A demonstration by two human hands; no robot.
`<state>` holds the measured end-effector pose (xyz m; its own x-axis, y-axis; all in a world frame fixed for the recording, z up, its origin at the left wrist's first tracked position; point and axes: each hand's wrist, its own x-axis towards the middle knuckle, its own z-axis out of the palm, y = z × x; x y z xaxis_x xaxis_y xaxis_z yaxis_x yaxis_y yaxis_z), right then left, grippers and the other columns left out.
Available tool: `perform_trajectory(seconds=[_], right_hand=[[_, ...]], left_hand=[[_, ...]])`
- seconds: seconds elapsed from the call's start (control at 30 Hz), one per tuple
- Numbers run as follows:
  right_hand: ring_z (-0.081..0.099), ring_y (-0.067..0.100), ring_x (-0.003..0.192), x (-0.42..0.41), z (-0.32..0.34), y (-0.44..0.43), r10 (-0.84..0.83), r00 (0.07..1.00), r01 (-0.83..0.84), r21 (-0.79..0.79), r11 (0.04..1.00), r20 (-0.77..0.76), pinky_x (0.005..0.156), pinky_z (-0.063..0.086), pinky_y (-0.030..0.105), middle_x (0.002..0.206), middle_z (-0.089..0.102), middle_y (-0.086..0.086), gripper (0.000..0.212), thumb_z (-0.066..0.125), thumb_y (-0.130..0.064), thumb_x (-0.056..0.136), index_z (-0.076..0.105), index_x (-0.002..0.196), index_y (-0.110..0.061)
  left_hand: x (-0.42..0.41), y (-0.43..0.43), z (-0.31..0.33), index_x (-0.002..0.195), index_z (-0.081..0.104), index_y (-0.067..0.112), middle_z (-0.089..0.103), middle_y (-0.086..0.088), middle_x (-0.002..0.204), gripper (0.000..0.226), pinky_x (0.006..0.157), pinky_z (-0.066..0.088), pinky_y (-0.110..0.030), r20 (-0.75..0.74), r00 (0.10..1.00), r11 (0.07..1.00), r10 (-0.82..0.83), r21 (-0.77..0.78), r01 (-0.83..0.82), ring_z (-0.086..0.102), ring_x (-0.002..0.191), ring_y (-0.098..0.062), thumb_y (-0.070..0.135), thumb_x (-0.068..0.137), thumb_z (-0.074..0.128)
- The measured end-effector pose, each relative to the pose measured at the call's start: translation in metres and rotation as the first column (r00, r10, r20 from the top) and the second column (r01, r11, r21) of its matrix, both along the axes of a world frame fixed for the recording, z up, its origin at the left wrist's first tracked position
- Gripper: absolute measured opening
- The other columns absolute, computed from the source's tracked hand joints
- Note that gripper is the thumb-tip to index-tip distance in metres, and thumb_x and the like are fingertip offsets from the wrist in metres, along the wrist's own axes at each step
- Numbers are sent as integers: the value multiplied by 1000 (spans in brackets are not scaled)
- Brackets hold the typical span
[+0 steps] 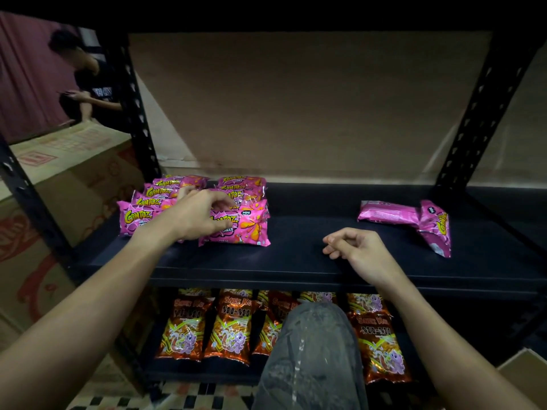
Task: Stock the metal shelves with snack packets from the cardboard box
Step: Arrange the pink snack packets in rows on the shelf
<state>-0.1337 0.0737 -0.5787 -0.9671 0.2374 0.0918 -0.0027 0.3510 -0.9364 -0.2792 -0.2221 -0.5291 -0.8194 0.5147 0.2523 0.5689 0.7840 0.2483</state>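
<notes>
Several pink Corntoz snack packets (pixel 250 224) lie in two stacks at the left of the dark metal shelf (pixel 296 261). My left hand (pixel 196 213) rests on the front packets, its curled fingers touching the top packet of the right stack. My right hand (pixel 356 248) hovers over the shelf's middle with fingers loosely curled and holds nothing. Two more pink packets (pixel 414 218) lie at the right of the shelf, one flat and one tipped on its edge. A corner of a cardboard box (pixel 527 371) shows at the lower right.
Orange Mi-Mi snack packets (pixel 231 327) fill the lower shelf. My knee (pixel 313 350) is in front of them. Black perforated uprights (pixel 139 113) frame the shelf. Large printed cardboard cartons (pixel 65 179) stand at the left, with a person (pixel 91 81) behind them.
</notes>
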Motion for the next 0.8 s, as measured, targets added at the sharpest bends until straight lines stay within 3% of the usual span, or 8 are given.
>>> perform_trajectory(seconds=[0.5,0.8], right_hand=[[66,9,74,-3,0,-1,-7,1000,7,33,999,9,67,48,11,86,76,7,14,59,-12,97,73,96,-8],[66,9,75,-2,0,-1,-8,1000,8,45,999,1,65,47,9,87,76,8,14,59,-11,97,73,97,-7]], left_hand=[[7,3,-3,132,54,28,61,20,109,51,120,4,-46,-24,1000,999,16,-32,-17,56,110,-10,29,83,71],[16,7,0,130,57,27,61,11,131,46,120,3,-41,-68,998,1000,0,22,2,49,130,-11,29,85,69]])
